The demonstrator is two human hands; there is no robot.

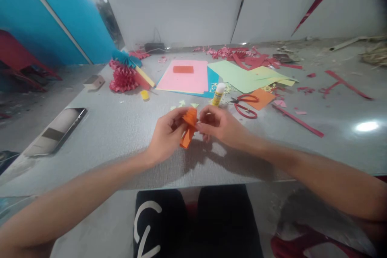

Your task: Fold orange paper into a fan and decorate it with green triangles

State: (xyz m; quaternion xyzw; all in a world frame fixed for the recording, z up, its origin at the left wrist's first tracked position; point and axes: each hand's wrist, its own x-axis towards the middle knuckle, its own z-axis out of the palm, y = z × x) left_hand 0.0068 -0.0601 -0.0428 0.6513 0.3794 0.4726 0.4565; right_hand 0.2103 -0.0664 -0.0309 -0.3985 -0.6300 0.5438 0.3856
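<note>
At centre frame, over the grey table (121, 129), my left hand (165, 137) and right hand (217, 125) pinch shut on an orange paper strip (189, 125), its top folded, its tail seemingly flat, glue stick (218, 94) beyond.

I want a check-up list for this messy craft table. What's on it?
Surface: grey table, dotted with paper bits.
Job's things: folded orange paper, held just over the table.
Clutter: glue stick, scissors, pink sheet, green sheet, red scraps, paper fan.
Hands: left hand and right hand both pinch the orange paper.
Cables: thin wire above a dark box at the back.
Surroundings: white wall behind, blue wall at left.
</note>
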